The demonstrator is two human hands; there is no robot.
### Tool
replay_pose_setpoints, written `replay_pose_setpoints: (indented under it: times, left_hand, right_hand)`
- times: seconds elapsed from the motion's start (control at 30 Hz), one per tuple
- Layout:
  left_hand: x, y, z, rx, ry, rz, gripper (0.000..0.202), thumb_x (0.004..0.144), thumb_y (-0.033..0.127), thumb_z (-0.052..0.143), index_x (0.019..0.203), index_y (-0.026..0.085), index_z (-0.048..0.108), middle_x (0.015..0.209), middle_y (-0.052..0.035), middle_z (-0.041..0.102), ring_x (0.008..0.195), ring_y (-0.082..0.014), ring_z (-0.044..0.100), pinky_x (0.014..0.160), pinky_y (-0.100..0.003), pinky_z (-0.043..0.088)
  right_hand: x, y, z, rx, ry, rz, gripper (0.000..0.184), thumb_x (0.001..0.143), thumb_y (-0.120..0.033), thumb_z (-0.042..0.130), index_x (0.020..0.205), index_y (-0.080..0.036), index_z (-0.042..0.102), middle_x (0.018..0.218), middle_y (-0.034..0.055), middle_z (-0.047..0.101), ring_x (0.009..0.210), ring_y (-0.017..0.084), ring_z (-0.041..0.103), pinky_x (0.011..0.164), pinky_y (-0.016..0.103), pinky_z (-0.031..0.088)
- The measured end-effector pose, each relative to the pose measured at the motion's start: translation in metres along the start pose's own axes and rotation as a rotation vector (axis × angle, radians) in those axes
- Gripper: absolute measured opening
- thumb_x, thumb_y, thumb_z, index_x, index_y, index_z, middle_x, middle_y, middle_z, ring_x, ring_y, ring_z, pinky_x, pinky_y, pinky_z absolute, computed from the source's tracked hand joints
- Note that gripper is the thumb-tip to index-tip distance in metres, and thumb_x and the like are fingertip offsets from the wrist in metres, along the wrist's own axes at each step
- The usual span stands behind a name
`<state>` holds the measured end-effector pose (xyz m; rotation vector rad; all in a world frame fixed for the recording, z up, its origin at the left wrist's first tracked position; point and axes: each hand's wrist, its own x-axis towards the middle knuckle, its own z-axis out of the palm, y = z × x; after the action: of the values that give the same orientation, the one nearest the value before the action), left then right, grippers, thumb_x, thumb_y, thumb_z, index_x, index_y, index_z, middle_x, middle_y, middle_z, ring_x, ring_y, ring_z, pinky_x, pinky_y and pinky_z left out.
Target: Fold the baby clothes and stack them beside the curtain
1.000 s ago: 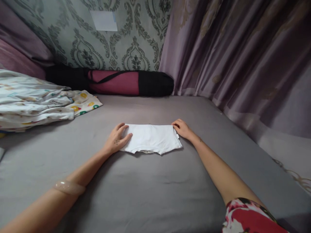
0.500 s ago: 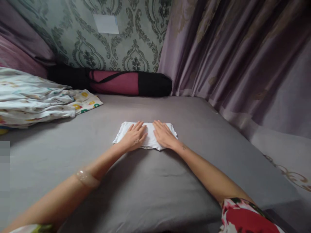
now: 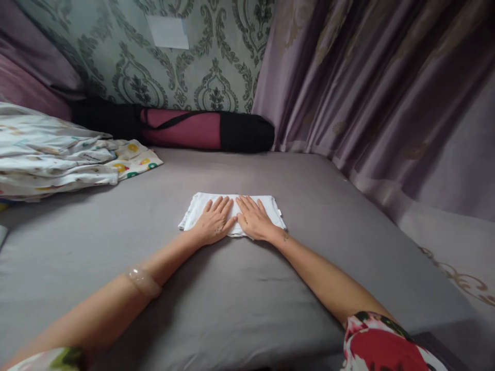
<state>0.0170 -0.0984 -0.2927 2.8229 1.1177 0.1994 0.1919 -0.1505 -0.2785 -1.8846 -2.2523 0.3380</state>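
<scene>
A white folded cloth (image 3: 195,208), perhaps a garment, lies flat on the grey bed sheet (image 3: 247,288) in the middle of the head view. A small tag sticks out at its right edge. My left hand (image 3: 215,219) rests palm down on the left half of the cloth, fingers stretched out. On the right half, my right hand (image 3: 253,217) lies flat too, fingers extended. The two thumbs nearly meet at the cloth's centre. Neither hand grips anything. The palms hide part of the cloth's near edge.
A long black and maroon bag (image 3: 185,129) lies along the patterned wall at the back. Crumpled printed fabric (image 3: 58,154) is heaped at the left. Purple curtains (image 3: 328,77) hang down the right side. A pale bangle (image 3: 143,281) circles my left forearm.
My right hand has slid left, towards my left hand, and the thumbs are now close together. The cloth's right part looks flatter and spread slightly wider.
</scene>
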Motion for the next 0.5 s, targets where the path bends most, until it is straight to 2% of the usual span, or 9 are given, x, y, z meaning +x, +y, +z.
replay_pose_setpoints:
  times: [0.1, 0.2, 0.27, 0.5]
  left_hand:
    - [-0.006, -0.014, -0.004, -0.004, 0.009, 0.017, 0.077, 0.093, 0.062, 0.025, 0.146, 0.007, 0.029, 0.152, -0.0198, 0.031, 0.143, -0.0309, 0.024, 0.115, -0.048, 0.019]
    - [-0.014, -0.031, -0.006, 0.017, 0.045, -0.031, 0.084, 0.089, 0.069, 0.025, 0.146, 0.007, 0.031, 0.152, -0.0210, 0.032, 0.143, -0.0312, 0.025, 0.116, -0.050, 0.016]
    - [-0.019, -0.038, -0.005, 0.024, 0.045, -0.044, 0.085, 0.089, 0.071, 0.023, 0.145, 0.008, 0.032, 0.151, -0.0203, 0.033, 0.143, -0.0307, 0.025, 0.116, -0.050, 0.016]
    - [-0.020, -0.040, -0.006, 0.025, -0.013, -0.040, 0.087, 0.089, 0.071, 0.021, 0.146, 0.007, 0.032, 0.153, -0.0190, 0.031, 0.144, -0.0303, 0.022, 0.116, -0.049, 0.016]
  right_hand:
    - [-0.001, 0.013, -0.008, 0.033, -0.038, 0.014, 0.062, 0.097, -0.039, 0.022, 0.151, -0.008, 0.022, 0.158, 0.0125, 0.019, 0.146, 0.024, 0.013, 0.118, 0.046, 0.010]
    - [-0.008, 0.029, -0.010, -0.041, 0.062, 0.112, 0.065, 0.098, -0.041, 0.019, 0.149, -0.002, 0.024, 0.157, 0.0165, 0.019, 0.146, 0.025, 0.012, 0.118, 0.044, 0.007]
    - [-0.013, 0.036, -0.007, -0.093, 0.081, 0.149, 0.066, 0.097, -0.042, 0.020, 0.148, 0.000, 0.028, 0.156, 0.0176, 0.023, 0.145, 0.026, 0.015, 0.118, 0.042, 0.008]
    - [-0.012, 0.039, 0.001, -0.137, 0.073, 0.152, 0.067, 0.097, -0.043, 0.019, 0.146, 0.001, 0.031, 0.154, 0.0178, 0.027, 0.144, 0.028, 0.019, 0.118, 0.041, 0.011]
